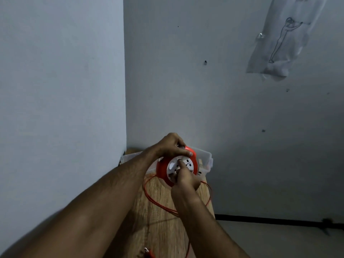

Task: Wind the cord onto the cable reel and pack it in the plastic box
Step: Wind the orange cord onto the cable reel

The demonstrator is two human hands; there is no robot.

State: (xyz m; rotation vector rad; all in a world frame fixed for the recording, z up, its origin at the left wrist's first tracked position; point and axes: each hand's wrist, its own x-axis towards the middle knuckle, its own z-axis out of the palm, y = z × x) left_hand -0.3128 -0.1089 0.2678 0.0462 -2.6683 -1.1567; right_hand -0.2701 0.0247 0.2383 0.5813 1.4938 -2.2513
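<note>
An orange cable reel (193, 160) with a white socket face is held up above the wooden table (160, 207). My left hand (172, 144) grips its top rim from the left. My right hand (186, 176) holds the white centre, fingers curled on it. Loose loops of orange cord (149, 192) lie on the table under the reel and trail toward me. The cord's plug (148, 250) lies at the near edge. A clear plastic box (205, 159) stands behind the reel, partly hidden by my hands.
The narrow table stands in a room corner, with a wall close on the left and another behind. Its right edge drops to the floor (279, 239). A plastic sheet (284, 40) hangs on the back wall.
</note>
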